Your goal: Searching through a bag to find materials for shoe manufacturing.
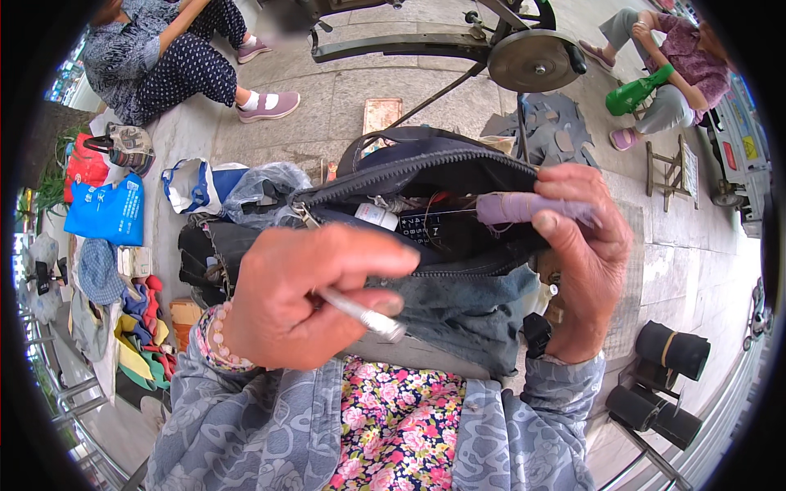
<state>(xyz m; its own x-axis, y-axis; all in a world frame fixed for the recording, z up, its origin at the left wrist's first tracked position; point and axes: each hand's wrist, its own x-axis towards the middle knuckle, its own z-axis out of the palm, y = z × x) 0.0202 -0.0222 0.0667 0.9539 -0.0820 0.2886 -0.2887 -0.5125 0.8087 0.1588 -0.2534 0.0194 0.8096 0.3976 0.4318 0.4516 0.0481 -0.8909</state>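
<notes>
A dark zippered bag (409,164) lies unzipped across my lap. My right hand (585,237) is closed at its right end, gripping an awl-like tool (512,209) with a handle wrapped in lilac cloth and a thin metal shaft. The shaft points left over the bag's opening. In front of the bag's left part, my left hand (303,299) is closed around a silver metal rod (360,313), its blunt end sticking out below the fingers. Inside the bag show a white round container (377,216), a dark card with white digits (422,229) and some loose thread.
Beyond the bag stands a machine with a round metal wheel (534,61). Two people sit at the far left and right. Bags, including a blue one (105,211), and coloured cloth lie left. Black rolls (671,350) lie right, near a small wooden stool (671,173).
</notes>
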